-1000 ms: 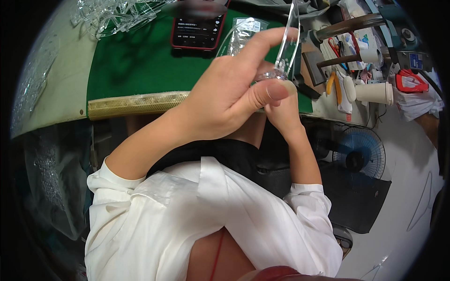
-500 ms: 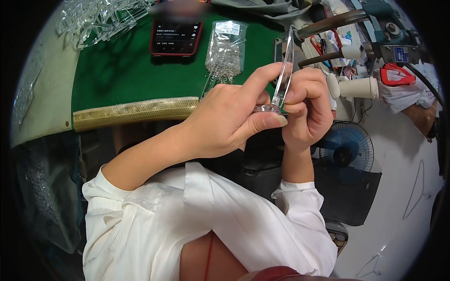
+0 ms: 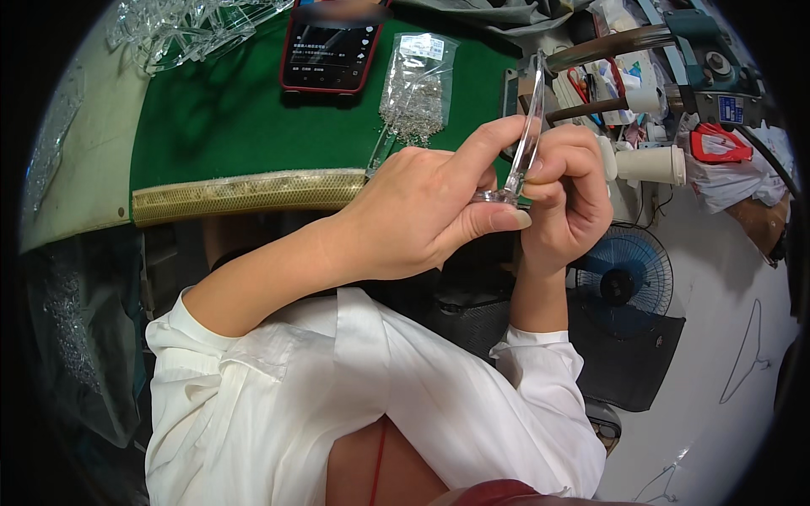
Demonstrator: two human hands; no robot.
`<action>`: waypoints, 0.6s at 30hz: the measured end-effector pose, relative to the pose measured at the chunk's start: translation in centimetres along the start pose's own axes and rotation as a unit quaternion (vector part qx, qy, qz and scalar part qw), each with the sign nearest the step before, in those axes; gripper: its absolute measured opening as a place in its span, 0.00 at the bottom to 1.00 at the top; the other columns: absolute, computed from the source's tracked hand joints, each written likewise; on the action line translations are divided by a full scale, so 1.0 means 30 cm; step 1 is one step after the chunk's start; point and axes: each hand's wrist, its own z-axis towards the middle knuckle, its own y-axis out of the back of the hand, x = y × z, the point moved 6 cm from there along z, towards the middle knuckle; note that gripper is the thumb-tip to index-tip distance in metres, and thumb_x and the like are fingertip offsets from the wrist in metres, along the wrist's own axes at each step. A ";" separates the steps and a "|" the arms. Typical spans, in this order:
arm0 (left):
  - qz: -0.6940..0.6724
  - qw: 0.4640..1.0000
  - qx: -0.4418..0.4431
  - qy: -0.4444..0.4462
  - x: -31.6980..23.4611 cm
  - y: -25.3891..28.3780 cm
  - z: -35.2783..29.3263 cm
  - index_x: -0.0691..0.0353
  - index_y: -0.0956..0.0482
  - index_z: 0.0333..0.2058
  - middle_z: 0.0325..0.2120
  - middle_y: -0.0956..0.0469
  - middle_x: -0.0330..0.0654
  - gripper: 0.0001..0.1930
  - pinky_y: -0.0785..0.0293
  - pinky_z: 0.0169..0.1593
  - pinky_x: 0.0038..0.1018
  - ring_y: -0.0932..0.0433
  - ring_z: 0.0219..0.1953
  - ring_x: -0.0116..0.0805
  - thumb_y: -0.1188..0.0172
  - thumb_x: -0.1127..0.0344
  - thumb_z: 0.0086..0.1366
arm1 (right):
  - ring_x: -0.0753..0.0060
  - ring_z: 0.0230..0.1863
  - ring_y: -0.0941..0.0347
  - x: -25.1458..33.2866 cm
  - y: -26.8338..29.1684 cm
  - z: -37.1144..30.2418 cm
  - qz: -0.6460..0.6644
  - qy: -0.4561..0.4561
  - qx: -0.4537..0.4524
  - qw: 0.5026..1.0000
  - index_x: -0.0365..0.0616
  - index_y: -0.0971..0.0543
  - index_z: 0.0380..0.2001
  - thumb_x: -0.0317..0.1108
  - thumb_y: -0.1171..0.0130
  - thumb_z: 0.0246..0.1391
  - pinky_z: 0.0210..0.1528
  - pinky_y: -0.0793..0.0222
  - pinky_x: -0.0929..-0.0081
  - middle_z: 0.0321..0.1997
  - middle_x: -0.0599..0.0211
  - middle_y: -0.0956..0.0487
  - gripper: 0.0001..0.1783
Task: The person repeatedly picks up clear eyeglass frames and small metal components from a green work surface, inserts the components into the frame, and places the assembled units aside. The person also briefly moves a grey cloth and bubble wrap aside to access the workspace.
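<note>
A long, tapered clear plastic piece (image 3: 530, 126) stands nearly upright between my two hands, its narrow end pointing away from me. My left hand (image 3: 413, 207) is closed on its wider lower end, the thumb laid along the near side. The fingers of my right hand (image 3: 569, 185) are curled in, with thumb and fingertips pinching the same piece from the right. Whether the right fingers also hold something small is hidden. Beyond my left hand, a clear bag (image 3: 419, 80) has small metal parts (image 3: 413, 126) spilling from its near end. Another clear strip (image 3: 381, 152) lies beside them, partly covered by my left hand.
A gold mesh-patterned strip (image 3: 253, 196) runs along the near edge of the green tabletop (image 3: 228, 126). A phone (image 3: 329, 55) sits at the back, left of the bag. Clear pieces (image 3: 181, 29) are heaped far left. At right are a machine (image 3: 713, 63), a cup (image 3: 650, 165) and a fan (image 3: 624, 274).
The view has shifted slightly, and both hands with the clear piece appear a little farther right. My grip on the piece looks much the same.
</note>
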 end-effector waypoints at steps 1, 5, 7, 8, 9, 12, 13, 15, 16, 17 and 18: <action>0.000 1.000 -0.001 0.000 0.000 0.000 0.001 0.62 0.47 0.62 0.28 0.19 0.47 0.35 0.26 0.37 0.29 0.19 0.32 0.49 0.45 0.51 0.64 | 0.77 0.27 0.33 0.000 0.001 0.002 -0.005 0.005 0.004 1.000 0.36 0.25 0.25 0.34 0.37 0.52 0.26 0.39 0.84 0.28 0.64 0.27 0.12; 0.004 1.000 0.001 0.004 -0.002 -0.001 0.003 0.62 0.47 0.62 0.28 0.20 0.48 0.35 0.26 0.37 0.29 0.19 0.32 0.50 0.45 0.51 0.64 | 0.78 0.29 0.34 -0.009 0.007 -0.001 0.016 -0.017 0.008 1.000 0.36 0.25 0.26 0.33 0.36 0.50 0.28 0.39 0.84 0.29 0.65 0.28 0.11; 0.011 1.000 0.004 0.001 -0.003 -0.003 0.006 0.62 0.47 0.62 0.29 0.20 0.48 0.34 0.26 0.38 0.30 0.19 0.33 0.50 0.46 0.53 0.64 | 0.78 0.30 0.34 -0.030 0.013 -0.014 0.066 -0.037 -0.009 0.997 0.36 0.25 0.28 0.32 0.35 0.50 0.31 0.39 0.85 0.30 0.66 0.29 0.11; 0.014 1.000 0.006 -0.001 -0.004 -0.005 0.008 0.62 0.47 0.62 0.29 0.20 0.49 0.33 0.26 0.39 0.30 0.19 0.33 0.50 0.46 0.54 0.64 | 0.78 0.31 0.34 -0.041 0.014 -0.019 0.104 -0.063 -0.021 0.992 0.36 0.25 0.28 0.33 0.35 0.50 0.32 0.39 0.85 0.31 0.67 0.29 0.12; 0.007 1.000 0.008 0.004 -0.004 -0.005 0.012 0.62 0.48 0.62 0.30 0.20 0.49 0.33 0.26 0.40 0.30 0.19 0.34 0.50 0.46 0.55 0.65 | 0.79 0.32 0.34 -0.052 0.011 -0.022 0.143 -0.087 -0.035 0.985 0.36 0.25 0.29 0.33 0.35 0.49 0.34 0.39 0.85 0.32 0.67 0.29 0.12; -0.012 1.000 0.000 0.011 -0.011 -0.004 0.031 0.62 0.49 0.63 0.32 0.20 0.51 0.33 0.26 0.42 0.31 0.19 0.37 0.51 0.47 0.58 0.65 | 0.79 0.35 0.34 -0.080 0.015 -0.037 0.187 -0.165 -0.023 0.968 0.35 0.26 0.31 0.36 0.34 0.49 0.37 0.40 0.85 0.35 0.68 0.30 0.15; -0.015 1.000 -0.013 0.007 -0.011 -0.005 0.044 0.62 0.50 0.63 0.33 0.21 0.52 0.33 0.27 0.43 0.32 0.20 0.38 0.51 0.47 0.58 0.65 | 0.79 0.35 0.34 -0.088 0.015 -0.043 0.193 -0.189 -0.010 0.963 0.34 0.26 0.32 0.37 0.34 0.49 0.38 0.40 0.85 0.35 0.68 0.30 0.16; -0.012 1.000 -0.024 0.000 -0.008 -0.013 0.075 0.62 0.51 0.63 0.35 0.21 0.53 0.33 0.27 0.44 0.32 0.20 0.39 0.52 0.47 0.59 0.65 | 0.79 0.37 0.34 -0.089 0.029 -0.058 0.175 -0.194 -0.019 0.965 0.33 0.25 0.34 0.40 0.35 0.51 0.40 0.39 0.84 0.37 0.68 0.29 0.19; -0.005 1.000 -0.023 -0.002 -0.004 -0.021 0.092 0.62 0.52 0.63 0.36 0.21 0.54 0.33 0.27 0.44 0.32 0.20 0.39 0.52 0.48 0.59 0.65 | 0.79 0.37 0.33 -0.089 0.035 -0.058 0.178 -0.193 -0.037 0.964 0.33 0.24 0.34 0.39 0.37 0.52 0.41 0.39 0.84 0.37 0.68 0.29 0.17; 0.001 1.000 -0.022 -0.004 -0.001 -0.031 0.110 0.62 0.53 0.64 0.37 0.22 0.54 0.34 0.27 0.45 0.32 0.21 0.39 0.53 0.48 0.59 0.66 | 0.78 0.37 0.33 -0.092 0.041 -0.056 0.181 -0.192 -0.056 0.963 0.33 0.24 0.34 0.38 0.38 0.54 0.42 0.39 0.84 0.37 0.68 0.29 0.16; -0.009 0.999 -0.048 -0.012 -0.002 -0.040 0.133 0.62 0.46 0.62 0.35 0.22 0.53 0.30 0.27 0.43 0.34 0.21 0.37 0.53 0.47 0.60 0.65 | 0.78 0.38 0.33 -0.106 0.068 -0.050 0.171 -0.180 -0.053 0.967 0.33 0.24 0.33 0.35 0.39 0.54 0.43 0.38 0.83 0.36 0.69 0.29 0.13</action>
